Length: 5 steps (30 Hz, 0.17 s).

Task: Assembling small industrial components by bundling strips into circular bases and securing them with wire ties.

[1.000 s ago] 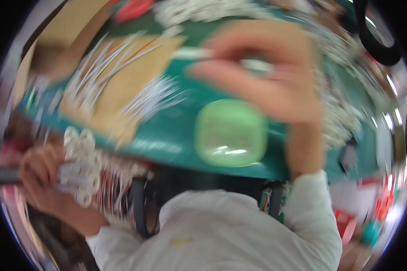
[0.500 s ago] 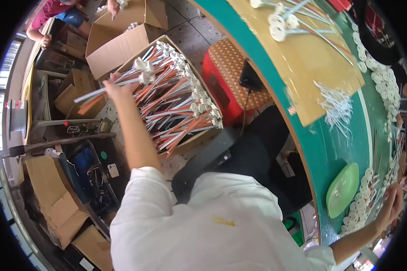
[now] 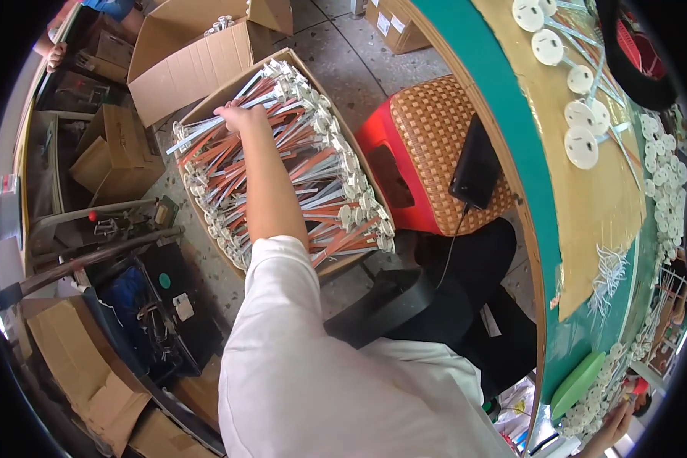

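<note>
My left hand [image 3: 240, 118] reaches down to the left into an open cardboard box [image 3: 225, 85] on the floor. The box is packed with wired parts [image 3: 328, 175]: orange and white leads with white round heads. The fingers are closed over a bundle of these parts, whose ends stick out to the left. My white sleeve [image 3: 305, 366] fills the lower middle of the view. My right hand [image 3: 612, 429] shows only partly at the lower right rim, by the green table's edge near small white round pieces; its fingers are not readable.
A red stool with a woven seat [image 3: 435, 130] holds a black flat device [image 3: 477, 164] with a cable. The green table [image 3: 530, 160] carries a brown sheet [image 3: 611, 198], white discs [image 3: 580, 145] and a green dish [image 3: 580, 382]. More cardboard boxes [image 3: 183, 53] stand around, and another person's hand [image 3: 53, 53] shows far left.
A second ago I faced the table with both hands up. Since then I have turned left to the floor box, and my left hand has sunk lower onto the parts.
</note>
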{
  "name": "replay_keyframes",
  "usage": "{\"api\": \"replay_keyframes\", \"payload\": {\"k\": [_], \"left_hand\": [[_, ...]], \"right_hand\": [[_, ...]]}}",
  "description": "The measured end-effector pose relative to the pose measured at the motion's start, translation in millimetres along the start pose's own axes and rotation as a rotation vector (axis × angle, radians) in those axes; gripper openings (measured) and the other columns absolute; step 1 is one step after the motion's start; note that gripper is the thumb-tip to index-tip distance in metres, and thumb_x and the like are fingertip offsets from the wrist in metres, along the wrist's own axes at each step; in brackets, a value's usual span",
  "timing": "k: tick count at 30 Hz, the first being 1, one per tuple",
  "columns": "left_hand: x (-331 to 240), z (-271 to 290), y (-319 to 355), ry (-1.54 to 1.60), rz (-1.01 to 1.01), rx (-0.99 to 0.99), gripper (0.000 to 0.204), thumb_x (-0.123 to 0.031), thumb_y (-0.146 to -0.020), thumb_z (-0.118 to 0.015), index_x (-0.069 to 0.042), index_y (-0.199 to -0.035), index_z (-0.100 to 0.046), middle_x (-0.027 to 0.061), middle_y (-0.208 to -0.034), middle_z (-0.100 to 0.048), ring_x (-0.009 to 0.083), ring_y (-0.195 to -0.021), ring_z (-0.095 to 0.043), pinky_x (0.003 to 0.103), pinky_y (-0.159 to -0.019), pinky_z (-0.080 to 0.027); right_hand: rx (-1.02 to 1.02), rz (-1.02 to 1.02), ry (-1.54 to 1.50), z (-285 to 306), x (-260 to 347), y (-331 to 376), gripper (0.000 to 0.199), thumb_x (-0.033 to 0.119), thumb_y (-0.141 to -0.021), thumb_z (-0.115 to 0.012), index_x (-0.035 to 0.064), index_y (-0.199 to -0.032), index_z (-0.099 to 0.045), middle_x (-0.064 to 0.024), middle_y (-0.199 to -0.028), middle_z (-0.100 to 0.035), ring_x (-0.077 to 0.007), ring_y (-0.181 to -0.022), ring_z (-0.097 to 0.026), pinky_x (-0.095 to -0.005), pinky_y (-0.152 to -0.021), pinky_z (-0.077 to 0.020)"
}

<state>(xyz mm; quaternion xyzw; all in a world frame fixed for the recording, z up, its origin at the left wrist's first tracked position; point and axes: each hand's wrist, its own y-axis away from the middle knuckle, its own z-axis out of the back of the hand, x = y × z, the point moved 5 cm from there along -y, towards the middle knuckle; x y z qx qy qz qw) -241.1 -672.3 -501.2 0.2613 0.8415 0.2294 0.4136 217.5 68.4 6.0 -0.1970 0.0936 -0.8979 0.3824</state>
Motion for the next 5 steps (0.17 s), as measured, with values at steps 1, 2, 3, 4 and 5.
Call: {"api": "replay_keyframes", "payload": {"k": [1, 2, 3, 4, 5], "left_hand": [[12, 1, 2, -0.016, 0.026, -0.012, 0.046, -0.047, -0.096, -0.039, -0.003, -0.091, -0.049, 0.0059, -0.087, -0.053, 0.0209, -0.082, -0.049, 0.045, -0.087, -0.044], [25, 8, 0, -0.033, 0.085, -0.032, 0.045, -0.048, -0.096, -0.040, -0.004, -0.091, -0.047, 0.0070, -0.088, -0.053, 0.0230, -0.086, -0.050, 0.048, -0.089, -0.044], [22, 10, -2, 0.005, 0.083, -0.059, 0.044, -0.049, -0.095, -0.041, -0.005, -0.092, -0.046, 0.0078, -0.090, -0.053, 0.0250, -0.090, -0.051, 0.052, -0.092, -0.043], [24, 14, -7, 0.045, 0.087, -0.091, 0.044, -0.050, -0.094, -0.042, -0.006, -0.093, -0.045, 0.0087, -0.092, -0.053, 0.0270, -0.094, -0.052, 0.055, -0.094, -0.042], [19, 22, -12, 0.047, 0.074, -0.107, 0.044, -0.050, -0.094, -0.042, -0.006, -0.093, -0.045, 0.0087, -0.092, -0.053, 0.0270, -0.094, -0.052, 0.055, -0.094, -0.042]], "right_hand": [[0.002, -0.005, 0.008, -7, 17, 6, 0.039, 0.029, -0.094, -0.056, -0.0015, -0.118, -0.061, -0.0185, -0.093, -0.068, -0.0224, -0.076, -0.065, -0.0298, -0.065, -0.0539], [0.007, -0.022, 0.049, -13, 36, 9, 0.041, 0.029, -0.092, -0.058, -0.0001, -0.121, -0.059, -0.0170, -0.101, -0.067, -0.0227, -0.086, -0.065, -0.0304, -0.075, -0.0532], [0.022, -0.034, 0.070, -20, 41, 4, 0.044, 0.028, -0.090, -0.061, 0.0013, -0.125, -0.057, -0.0156, -0.108, -0.066, -0.0229, -0.096, -0.064, -0.0310, -0.085, -0.0525], [0.026, -0.025, 0.072, -20, 29, -5, 0.044, 0.028, -0.090, -0.061, 0.0013, -0.125, -0.057, -0.0156, -0.108, -0.066, -0.0229, -0.096, -0.064, -0.0310, -0.085, -0.0525], [0.174, 0.066, -0.063, -25, 0, -20, 0.032, 0.027, -0.094, -0.056, 0.0021, -0.115, -0.058, -0.0046, -0.087, -0.055, -0.0123, -0.076, -0.049, -0.0245, -0.067, -0.0375]]}}
